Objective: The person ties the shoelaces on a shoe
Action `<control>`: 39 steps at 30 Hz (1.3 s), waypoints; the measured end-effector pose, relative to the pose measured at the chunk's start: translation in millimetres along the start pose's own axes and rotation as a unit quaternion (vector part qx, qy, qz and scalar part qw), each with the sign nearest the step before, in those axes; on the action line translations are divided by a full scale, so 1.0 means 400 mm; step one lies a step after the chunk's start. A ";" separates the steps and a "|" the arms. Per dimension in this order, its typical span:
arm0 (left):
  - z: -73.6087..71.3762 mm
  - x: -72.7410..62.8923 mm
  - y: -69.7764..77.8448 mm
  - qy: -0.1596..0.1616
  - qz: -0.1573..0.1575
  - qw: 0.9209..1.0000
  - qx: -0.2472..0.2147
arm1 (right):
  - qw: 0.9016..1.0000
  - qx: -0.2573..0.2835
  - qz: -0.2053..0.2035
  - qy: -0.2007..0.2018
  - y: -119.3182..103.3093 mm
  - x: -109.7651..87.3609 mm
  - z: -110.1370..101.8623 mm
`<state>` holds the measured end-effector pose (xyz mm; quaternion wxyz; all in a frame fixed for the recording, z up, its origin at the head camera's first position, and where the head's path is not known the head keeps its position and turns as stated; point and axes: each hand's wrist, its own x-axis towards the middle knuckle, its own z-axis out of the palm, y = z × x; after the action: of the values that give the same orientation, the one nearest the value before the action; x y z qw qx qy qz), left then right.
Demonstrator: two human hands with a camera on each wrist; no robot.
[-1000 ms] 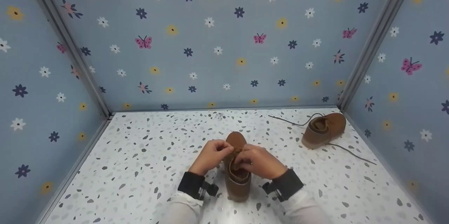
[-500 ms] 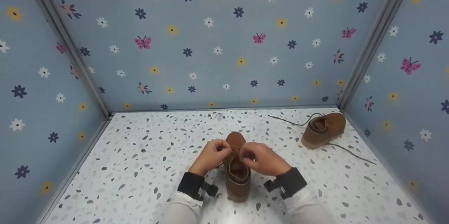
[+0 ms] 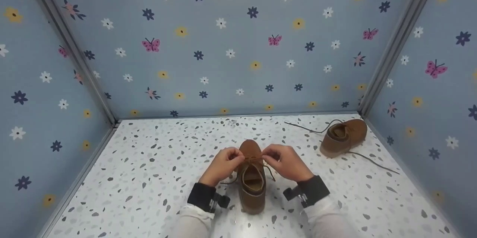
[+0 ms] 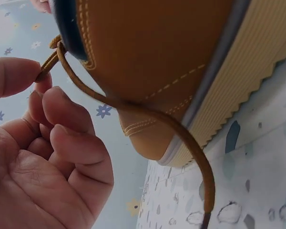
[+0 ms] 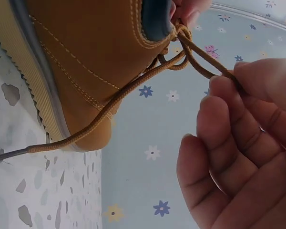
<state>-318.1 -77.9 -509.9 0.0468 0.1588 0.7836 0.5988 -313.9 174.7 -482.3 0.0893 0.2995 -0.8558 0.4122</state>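
A brown lace-up shoe (image 3: 252, 202) stands on the speckled surface between my hands, toe pointing away. My left hand (image 3: 223, 163) pinches a loop of its brown shoelace (image 4: 181, 131) between thumb and index finger, at the shoe's left side. On the other side my right hand (image 3: 288, 161) pinches a second loop of the shoelace (image 5: 200, 52). Both loops meet at a knot over the tongue. A loose lace end with a dark tip hangs down each side of the shoe.
A second brown shoe (image 3: 344, 139) rests at the back right, its laces untied and spread over the speckled tabletop (image 3: 164, 178). Blue flowered panels (image 3: 223, 63) enclose the back and both sides.
My right hand has moved right, away from the shoe opening, and now holds a loop drawn out to the side. The left hand has stayed almost in place.
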 end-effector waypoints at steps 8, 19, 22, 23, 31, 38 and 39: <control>-0.012 -0.001 -0.002 0.010 0.018 0.999 0.043 | 0.999 -0.027 -0.013 0.033 0.007 0.000 -0.008; -0.038 -0.008 0.005 0.016 0.003 0.998 0.066 | 0.999 -0.028 0.015 0.029 0.023 -0.007 -0.023; -0.046 -0.009 0.003 0.014 0.001 0.998 0.067 | 0.999 -0.024 0.026 0.025 0.029 -0.007 -0.025; -0.049 -0.010 0.002 0.012 0.001 0.998 0.069 | 0.999 -0.023 0.031 0.022 0.030 -0.007 -0.025; -0.060 -0.010 -0.008 0.021 -0.018 0.997 0.076 | 0.997 -0.020 0.071 0.013 0.044 -0.007 -0.033; -0.035 -0.002 -0.009 0.068 -0.029 0.996 0.058 | 0.995 -0.026 0.088 -0.024 0.043 -0.008 -0.037; -0.030 -0.001 -0.008 0.074 -0.025 0.995 0.053 | 0.995 -0.027 0.089 -0.027 0.042 -0.008 -0.037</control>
<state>-321.6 -90.0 -509.6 -0.0050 0.0961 0.8195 0.5650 -322.4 195.4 -485.0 0.0376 0.2306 -0.8921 0.3868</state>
